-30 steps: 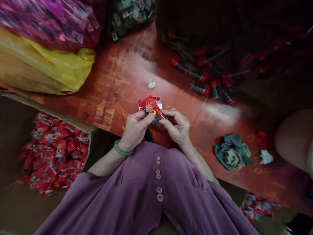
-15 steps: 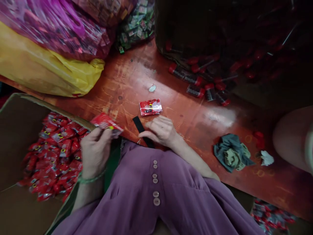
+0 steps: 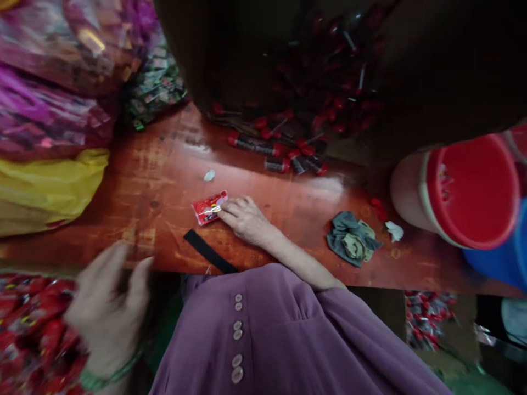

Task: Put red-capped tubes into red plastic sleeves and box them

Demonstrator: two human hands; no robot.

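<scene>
My left hand [image 3: 111, 307], blurred, is open with fingers apart and nothing in it, over the box of red packets [image 3: 37, 323] at the lower left. A flat red printed packet [image 3: 207, 209] lies on the reddish table [image 3: 173, 186]. The fingers of my right hand [image 3: 246, 220] rest on its right end; the hand lies low on the table, and whether the fingers grip the packet cannot be made out. Just in front of my body a black strip [image 3: 209, 251] lies slanted near the table edge.
Bulging bags [image 3: 53, 186] stand at the left. Dark-bodied, red-capped pieces [image 3: 276, 164] lie by a large dark box's opening [image 3: 329, 71]. A crumpled grey-green cloth [image 3: 352, 238], white scrap [image 3: 394, 231] and red-lidded bucket [image 3: 473, 189] are at the right.
The view has shifted right. My left hand has let go of the red packet it held and opened over the box. My right hand has moved from beside the black strip onto the table packet.
</scene>
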